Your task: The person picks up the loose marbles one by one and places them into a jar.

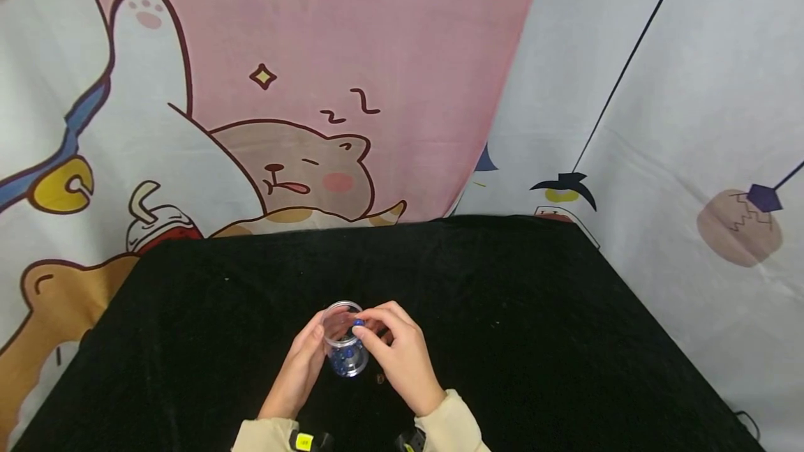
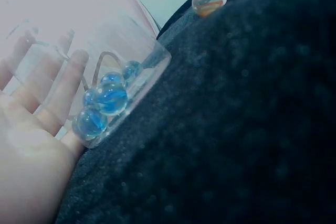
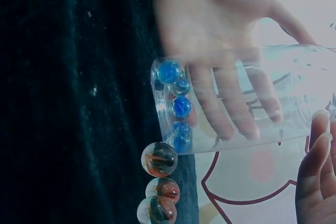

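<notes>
black cloth [image 1: 565,354] | left fingers [image 1: 311,343] clasp jar [image 1: 342,344] | right fingers [image 1: 373,343] pinch marble [image 1: 359,323]: head view only

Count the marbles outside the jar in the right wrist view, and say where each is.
3: one marble by the base of the jar, a second marble just below it in the picture, a third marble overlapping the second at the bottom edge. Others may be hidden.

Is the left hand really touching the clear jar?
Touching. The right wrist view shows it: the left hand wraps round the clear jar, its fingers showing through the see-through wall.
</notes>
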Tool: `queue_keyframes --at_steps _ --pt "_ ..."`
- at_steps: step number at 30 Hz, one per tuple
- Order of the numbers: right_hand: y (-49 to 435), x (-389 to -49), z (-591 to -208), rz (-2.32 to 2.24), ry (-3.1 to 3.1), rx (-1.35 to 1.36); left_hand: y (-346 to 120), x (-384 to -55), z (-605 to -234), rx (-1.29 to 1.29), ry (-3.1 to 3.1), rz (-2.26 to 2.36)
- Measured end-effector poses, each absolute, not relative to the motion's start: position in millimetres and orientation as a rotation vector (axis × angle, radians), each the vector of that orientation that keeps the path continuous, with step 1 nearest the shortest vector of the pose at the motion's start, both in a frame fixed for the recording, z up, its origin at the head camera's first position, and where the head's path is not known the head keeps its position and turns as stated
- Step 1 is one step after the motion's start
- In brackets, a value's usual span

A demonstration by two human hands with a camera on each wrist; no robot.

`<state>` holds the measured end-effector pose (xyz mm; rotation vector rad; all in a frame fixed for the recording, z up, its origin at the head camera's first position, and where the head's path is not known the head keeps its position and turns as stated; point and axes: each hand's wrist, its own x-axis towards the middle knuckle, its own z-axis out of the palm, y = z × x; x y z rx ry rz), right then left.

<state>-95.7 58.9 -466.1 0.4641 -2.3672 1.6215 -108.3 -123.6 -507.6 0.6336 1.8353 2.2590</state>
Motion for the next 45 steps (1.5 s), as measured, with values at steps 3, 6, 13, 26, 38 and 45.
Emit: queue_keyframes --at_steps 3,6,13,26,38,45 --pt "59 -96 -466 1.622 -2.372 0.462 -124 -109 -508 0.616 1.840 2.256" --pt "60 -97 -466 1.625 -2.371 0.470 -124 -109 -509 0.603 1.839 2.258" --pt "61 -97 -465 1.657 -2.399 0.459 -124 -110 -509 0.591 1.828 2.265" --pt "62 -97 -465 1.652 -2.387 0.476 -123 -110 -509 0.589 1.843 2.251" --pt "65 -97 -462 1.736 -2.429 0.417 -122 -110 -508 0.581 1.824 2.260" --pt "70 -89 -441 1.809 -2.484 0.431 -122 -109 -505 0.554 1.818 2.252"
